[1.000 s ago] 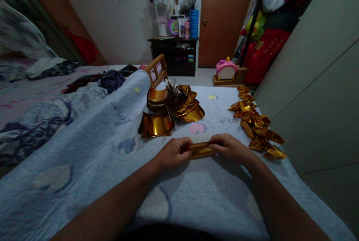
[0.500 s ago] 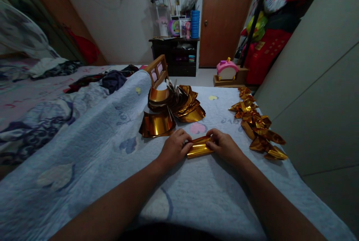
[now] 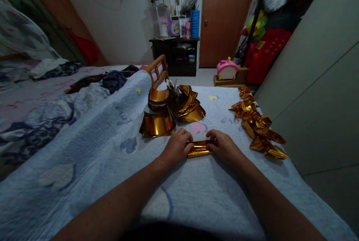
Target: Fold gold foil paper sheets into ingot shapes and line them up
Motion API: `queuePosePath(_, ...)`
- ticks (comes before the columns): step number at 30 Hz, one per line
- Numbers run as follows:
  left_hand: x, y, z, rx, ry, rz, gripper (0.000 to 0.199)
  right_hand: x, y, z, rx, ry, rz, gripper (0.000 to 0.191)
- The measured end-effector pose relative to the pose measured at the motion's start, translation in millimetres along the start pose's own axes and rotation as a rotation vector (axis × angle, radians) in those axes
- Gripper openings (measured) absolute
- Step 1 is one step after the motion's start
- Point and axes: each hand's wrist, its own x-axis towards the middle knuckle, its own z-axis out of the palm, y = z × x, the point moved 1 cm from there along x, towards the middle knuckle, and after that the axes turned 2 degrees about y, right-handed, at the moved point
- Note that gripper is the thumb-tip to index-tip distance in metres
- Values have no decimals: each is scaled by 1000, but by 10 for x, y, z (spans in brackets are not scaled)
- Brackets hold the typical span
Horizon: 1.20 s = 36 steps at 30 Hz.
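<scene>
hands [image 3: 177, 144]: two | foil sheet [image 3: 200, 149]: one | folded foil pieces [image 3: 263, 122]: perhaps ten, overlapping

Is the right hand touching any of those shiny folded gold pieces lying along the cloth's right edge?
Apart. The head view shows a strip of blue cloth between the right hand and the folded gold pieces.

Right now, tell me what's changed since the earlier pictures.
The left hand and right hand have shifted slightly forward, both still on the foil. A pale strip now shows at its far edge. The stack and folded pieces stayed put.
</scene>
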Motion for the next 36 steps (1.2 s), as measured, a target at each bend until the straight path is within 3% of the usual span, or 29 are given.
queuePosePath(8,45,2,-24,-54,-34,-2,12,-2,-34,-6,-83,58,-73,27)
queuePosePath(16,23,33,-39,-186,16,56,11,5,-44,-25,-10,142,-119,31)
queuePosePath(24,-9,41,-61,-359,71,109,12,0,-9,-53,429,31,112,56)
queuePosePath(27,-19,16,-26,-517,101,24,33,5,-36,-81,595,4,141,55)
queuePosePath(30,-19,-14,24,-802,67,-126,50,-7,-98,-136,669,-42,130,39)
queuePosePath(33,-9,-15,32,-1023,16,-236,46,-32,-157,-187,630,-61,115,22)
queuePosePath(36,-2,19,-16,-1061,-30,-277,38,-47,-188,-210,616,-39,115,22)
